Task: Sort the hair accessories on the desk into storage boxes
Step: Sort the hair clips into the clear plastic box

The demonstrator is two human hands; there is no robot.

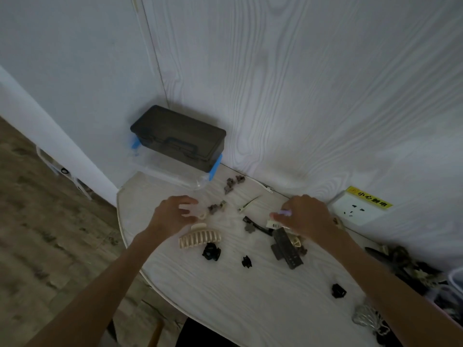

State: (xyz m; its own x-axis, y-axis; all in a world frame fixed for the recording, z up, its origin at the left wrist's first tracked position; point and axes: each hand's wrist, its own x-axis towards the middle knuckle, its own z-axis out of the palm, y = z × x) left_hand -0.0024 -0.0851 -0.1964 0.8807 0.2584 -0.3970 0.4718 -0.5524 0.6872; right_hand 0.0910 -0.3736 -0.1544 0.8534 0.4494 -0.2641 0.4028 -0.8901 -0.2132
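Small clips lay scattered over the desk (225, 296), the storage box (179, 144) at the back by the wall. Left hand (172, 214) hovered just above the large cream claw clip (200, 237), fingers loosely spread, gripping nothing. Right hand (305, 216) pinched a small lilac clip (285, 212) — light, rigid plastic, likely slick. Cream claw: best taken across its spine, not the thin teeth.

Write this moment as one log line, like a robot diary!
left hand: open over desk | right hand: pinches purple clip | storage box: lid closed
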